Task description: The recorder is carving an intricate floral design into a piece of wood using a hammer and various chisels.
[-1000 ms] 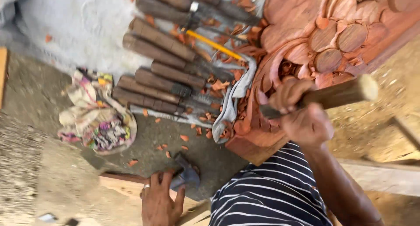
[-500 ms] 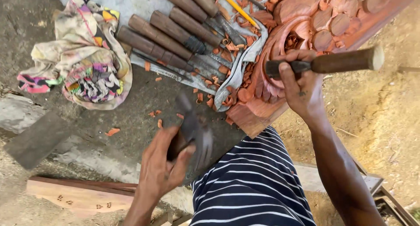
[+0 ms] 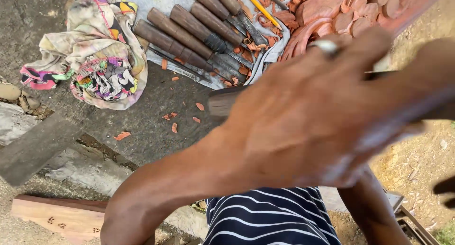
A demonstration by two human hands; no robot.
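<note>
Half a second ago the left hand was low by the lap with a dark tool; now the left hand [image 3: 313, 117] fills the middle of the view, raised close to the camera and blurred, with a ring on one finger. Its fingers are clenched around a dark handle [image 3: 222, 102] whose blunt end sticks out to the left of the fist. The right hand cannot be found in this view: only a forearm runs down at lower right, so whether it grips anything cannot be told.

The carving [image 3: 346, 13], a reddish relief of rounded petals, lies at the top right, partly hidden behind the fist. Beside it a row of chisels [image 3: 189, 29] with brown handles rests on a pale sheet, with a yellow pencil [image 3: 259, 7] among them.

Judged from this, the risk is blindness: the raised fist hides most of the carving, and a swing brought down unseen could hit the wrong petal or the hidden hand. The loose chisels lie near and could be knocked and roll.

Rough grey concrete [image 3: 142, 103] is the floor, strewn with orange chips [image 3: 122, 136]. A patterned rag [image 3: 95, 55] lies crumpled at upper left, a plank [image 3: 52, 216] at lower left, and sandy dirt at right.
</note>
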